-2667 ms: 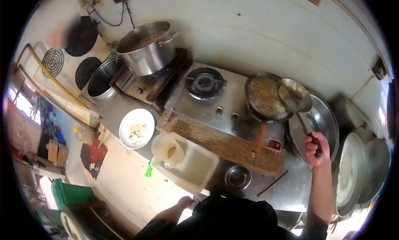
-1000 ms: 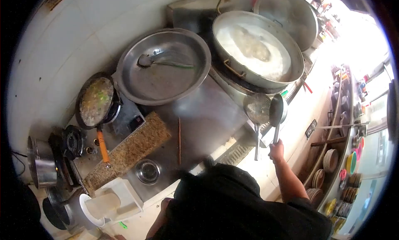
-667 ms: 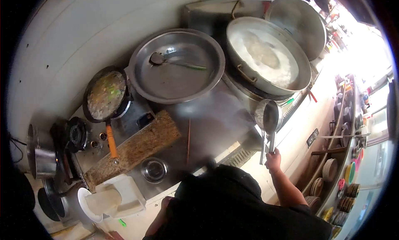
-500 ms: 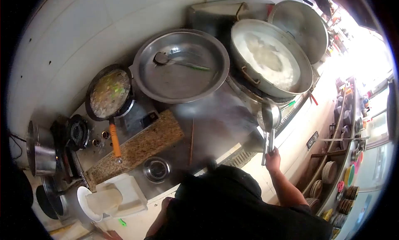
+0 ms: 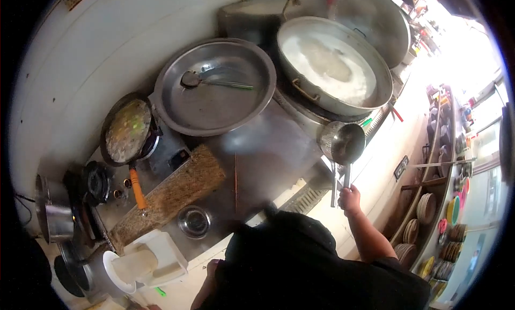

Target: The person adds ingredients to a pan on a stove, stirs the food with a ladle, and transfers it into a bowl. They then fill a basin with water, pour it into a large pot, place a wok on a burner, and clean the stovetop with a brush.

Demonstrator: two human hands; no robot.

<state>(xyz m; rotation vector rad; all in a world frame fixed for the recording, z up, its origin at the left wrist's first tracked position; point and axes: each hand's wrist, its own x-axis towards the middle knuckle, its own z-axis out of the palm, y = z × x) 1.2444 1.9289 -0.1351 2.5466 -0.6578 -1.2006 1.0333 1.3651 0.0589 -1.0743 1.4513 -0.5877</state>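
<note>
The right hand's (image 5: 350, 200) fingers gripped the ladle (image 5: 348, 142) far down its handle, likely for reach, beside a wide pan (image 5: 300, 88); the left hand's (image 5: 213, 268) grip couldn't be told.

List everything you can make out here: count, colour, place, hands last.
Wide pot: one, grey, upper right
Round vessel: one, grey, behind wide pot
Basin: one, silver, top centre
Spoon: one, metal, greenish handle, in basin
Frying pan: one, black, orange handle, left
Burner: one, black, left
Deep pot: one, silver, far left
Flat strip: one, brown, left of centre
Small bowl: one, shiny grey, beside flat strip
Stick: one, reddish, centre
Tub: one, white, bottom left
Plate: one, white, left of tub
Jug: one, beige, overlapping tub and plate
Plate stacks: several, pale, far right
Ladle: one, silver, right of centre
Scoop: one, silver, beside ladle
Right hand: one, bare, gripping ladle
Left hand: one, bare, bottom centre
</note>
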